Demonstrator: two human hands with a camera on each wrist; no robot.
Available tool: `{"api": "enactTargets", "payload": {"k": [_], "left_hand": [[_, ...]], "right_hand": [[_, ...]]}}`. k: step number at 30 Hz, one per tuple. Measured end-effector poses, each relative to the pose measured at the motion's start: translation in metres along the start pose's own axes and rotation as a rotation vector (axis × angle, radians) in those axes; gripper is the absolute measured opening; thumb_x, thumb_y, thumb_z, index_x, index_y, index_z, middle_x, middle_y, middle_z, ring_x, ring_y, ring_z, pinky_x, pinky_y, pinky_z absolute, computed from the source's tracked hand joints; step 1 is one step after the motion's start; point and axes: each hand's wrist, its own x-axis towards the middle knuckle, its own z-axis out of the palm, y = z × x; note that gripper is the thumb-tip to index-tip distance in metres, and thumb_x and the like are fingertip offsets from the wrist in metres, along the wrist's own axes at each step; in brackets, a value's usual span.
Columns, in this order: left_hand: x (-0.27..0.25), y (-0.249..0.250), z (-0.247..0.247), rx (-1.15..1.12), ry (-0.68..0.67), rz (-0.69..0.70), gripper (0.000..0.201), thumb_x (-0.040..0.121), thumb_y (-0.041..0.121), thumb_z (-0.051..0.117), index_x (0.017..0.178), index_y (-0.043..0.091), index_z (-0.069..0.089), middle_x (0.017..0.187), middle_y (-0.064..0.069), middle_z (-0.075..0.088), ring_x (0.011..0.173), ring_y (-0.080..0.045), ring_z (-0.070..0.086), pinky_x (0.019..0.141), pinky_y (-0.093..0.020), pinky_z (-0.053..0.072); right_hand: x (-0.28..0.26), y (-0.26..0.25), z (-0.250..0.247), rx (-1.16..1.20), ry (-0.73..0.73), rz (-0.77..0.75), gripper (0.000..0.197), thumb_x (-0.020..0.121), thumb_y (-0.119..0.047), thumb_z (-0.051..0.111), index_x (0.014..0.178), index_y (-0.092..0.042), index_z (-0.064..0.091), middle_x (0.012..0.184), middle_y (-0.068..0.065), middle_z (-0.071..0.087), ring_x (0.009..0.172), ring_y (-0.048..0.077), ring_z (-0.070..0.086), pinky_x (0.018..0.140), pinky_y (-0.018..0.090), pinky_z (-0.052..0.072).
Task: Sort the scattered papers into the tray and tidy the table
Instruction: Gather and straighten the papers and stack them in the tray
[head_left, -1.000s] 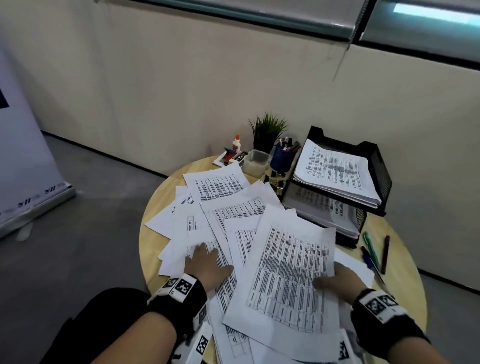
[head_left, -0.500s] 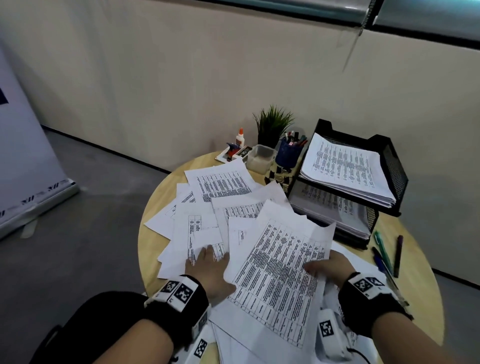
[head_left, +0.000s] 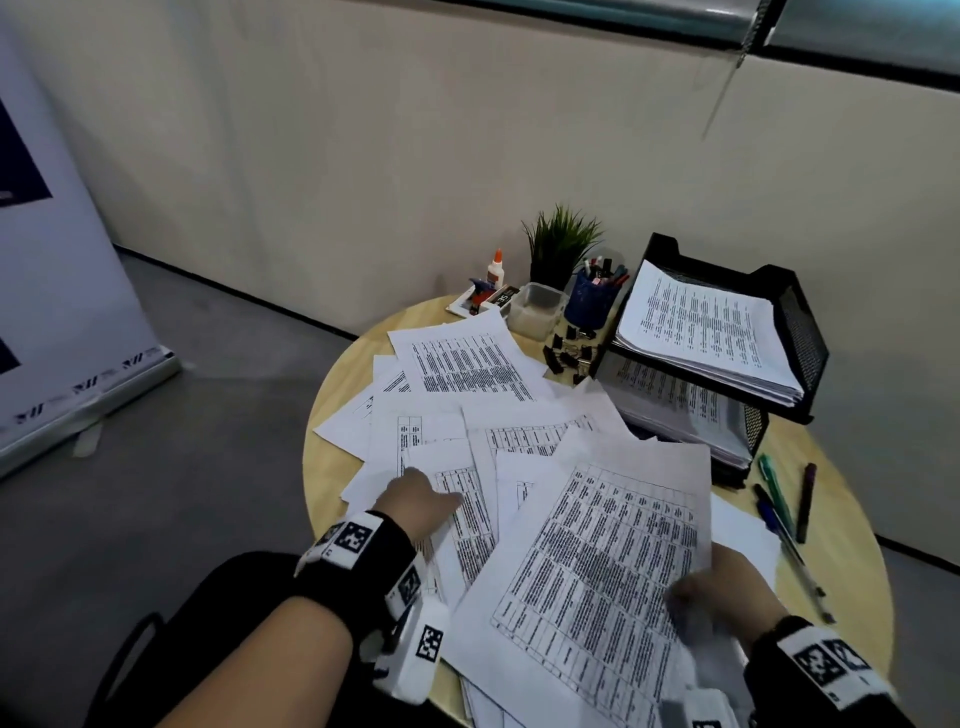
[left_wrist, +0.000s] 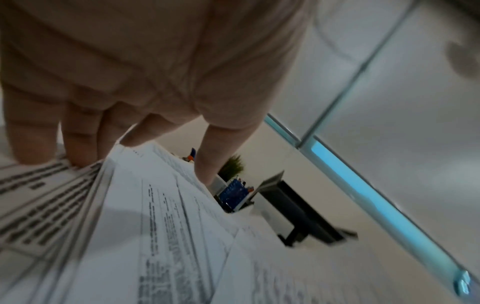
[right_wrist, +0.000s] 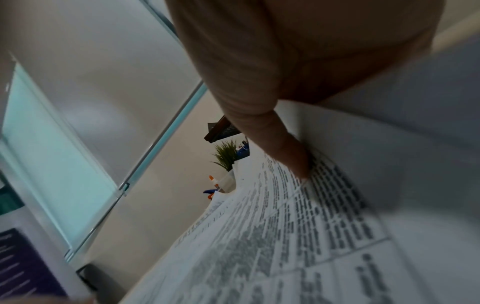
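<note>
Several printed papers (head_left: 467, 364) lie scattered and overlapping on the round wooden table (head_left: 852, 561). A black mesh two-tier tray (head_left: 800, 322) at the right rear holds paper stacks on both levels. My left hand (head_left: 421, 504) lies on the papers near the front left, its straight fingers (left_wrist: 78, 148) pressing down on the sheets (left_wrist: 155, 226). My right hand (head_left: 722, 582) pinches the right edge of a large printed sheet (head_left: 597, 571), which is raised a little over the pile. The right thumb (right_wrist: 285, 148) sits on top of this sheet (right_wrist: 311, 226); the fingers beneath are hidden.
At the table's back stand a small plant (head_left: 561, 244), a blue pen cup (head_left: 592, 301), a clear plastic box (head_left: 537, 309) and a glue bottle (head_left: 496, 270), with black binder clips (head_left: 571, 353) beside them. Pens (head_left: 774, 488) lie right of the tray. A banner stand (head_left: 67, 312) is on the floor at left.
My right hand has drawn the large printed sheet toward the near right and turned it. The left hand stays pressed on the papers and is no longer overlapped by that sheet.
</note>
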Motion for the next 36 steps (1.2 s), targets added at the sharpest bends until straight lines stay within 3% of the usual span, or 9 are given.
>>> {"api": "enactTargets", "payload": {"k": [4, 8, 12, 16, 20, 23, 26, 33, 36], "left_hand": [[0.002, -0.003, 0.002, -0.269, -0.043, -0.025, 0.044, 0.088, 0.031, 0.061, 0.114, -0.002, 0.046, 0.084, -0.006, 0.049, 0.076, -0.021, 0.05, 0.056, -0.023, 0.035], [0.0, -0.004, 0.005, -0.411, -0.08, -0.075, 0.031, 0.085, 0.024, 0.066, 0.075, 0.009, 0.041, 0.07, -0.007, 0.043, 0.07, -0.023, 0.05, 0.067, -0.026, 0.039], [-0.005, -0.002, 0.01, -0.288, -0.139, -0.07, 0.028, 0.092, 0.026, 0.056, 0.077, 0.006, 0.045, 0.062, -0.005, 0.04, 0.05, -0.012, 0.049, 0.045, -0.02, 0.032], [-0.006, -0.001, 0.012, -0.264, -0.19, -0.049, 0.043, 0.092, 0.027, 0.055, 0.117, -0.007, 0.05, 0.081, -0.008, 0.054, 0.072, -0.017, 0.055, 0.053, -0.024, 0.034], [-0.005, -0.001, 0.01, -0.305, -0.148, -0.057, 0.024, 0.091, 0.031, 0.057, 0.087, 0.008, 0.055, 0.062, -0.001, 0.039, 0.053, -0.012, 0.039, 0.049, -0.023, 0.032], [-0.001, -0.005, 0.011, -0.359, -0.087, -0.038, 0.064, 0.078, 0.04, 0.064, 0.12, -0.007, 0.049, 0.115, -0.021, 0.056, 0.102, -0.03, 0.058, 0.088, -0.033, 0.045], [-0.007, -0.006, 0.005, -0.423, 0.002, -0.011, 0.095, 0.077, 0.043, 0.068, 0.148, 0.004, 0.019, 0.152, -0.015, 0.027, 0.136, -0.03, 0.035, 0.107, -0.035, 0.035], [-0.028, 0.0, 0.012, -0.882, -0.416, 0.122, 0.073, 0.062, 0.032, 0.085, 0.121, -0.002, 0.058, 0.114, -0.018, 0.066, 0.103, -0.031, 0.061, 0.091, -0.042, 0.049], [-0.035, 0.013, 0.01, -0.836, -0.465, 0.214, 0.049, 0.074, 0.01, 0.074, 0.119, -0.002, 0.06, 0.114, -0.018, 0.067, 0.11, -0.031, 0.062, 0.106, -0.044, 0.04]], "right_hand": [[-0.024, 0.005, 0.015, -0.057, -0.054, -0.007, 0.033, 0.065, -0.009, 0.075, 0.093, -0.009, 0.056, 0.086, 0.008, 0.068, 0.074, 0.019, 0.062, 0.061, 0.027, 0.05], [-0.038, -0.002, 0.029, -0.044, -0.063, -0.035, 0.042, 0.067, -0.014, 0.078, 0.097, -0.01, 0.049, 0.085, 0.002, 0.06, 0.069, 0.011, 0.057, 0.051, 0.019, 0.045], [-0.042, -0.007, 0.04, 0.269, -0.125, 0.022, 0.03, 0.071, -0.003, 0.071, 0.095, 0.008, 0.057, 0.072, 0.01, 0.062, 0.056, 0.018, 0.056, 0.045, 0.013, 0.041], [-0.046, -0.008, 0.034, 0.635, -0.269, 0.112, 0.03, 0.065, 0.009, 0.063, 0.092, 0.02, 0.057, 0.062, 0.021, 0.056, 0.041, 0.022, 0.054, 0.045, 0.021, 0.042], [-0.041, 0.003, 0.035, 0.696, -0.36, 0.107, 0.043, 0.081, 0.021, 0.05, 0.121, 0.003, 0.054, 0.101, 0.023, 0.07, 0.087, 0.038, 0.068, 0.076, 0.043, 0.058], [-0.045, 0.005, 0.035, 0.707, -0.282, 0.06, 0.046, 0.082, 0.022, 0.048, 0.121, -0.001, 0.052, 0.117, 0.018, 0.063, 0.103, 0.033, 0.061, 0.096, 0.045, 0.048], [-0.044, 0.015, 0.02, 0.95, -0.283, 0.088, 0.055, 0.085, 0.022, 0.046, 0.136, 0.002, 0.042, 0.131, 0.02, 0.054, 0.113, 0.037, 0.051, 0.111, 0.049, 0.027], [-0.059, 0.027, -0.009, 0.974, -0.239, -0.028, 0.054, 0.073, 0.011, 0.064, 0.123, -0.004, 0.052, 0.109, 0.009, 0.067, 0.093, 0.029, 0.065, 0.092, 0.043, 0.046], [-0.069, 0.019, -0.011, 0.904, -0.164, -0.025, 0.015, 0.08, 0.016, 0.057, 0.083, 0.002, 0.059, 0.062, 0.007, 0.069, 0.055, 0.018, 0.068, 0.06, 0.036, 0.05]]}}
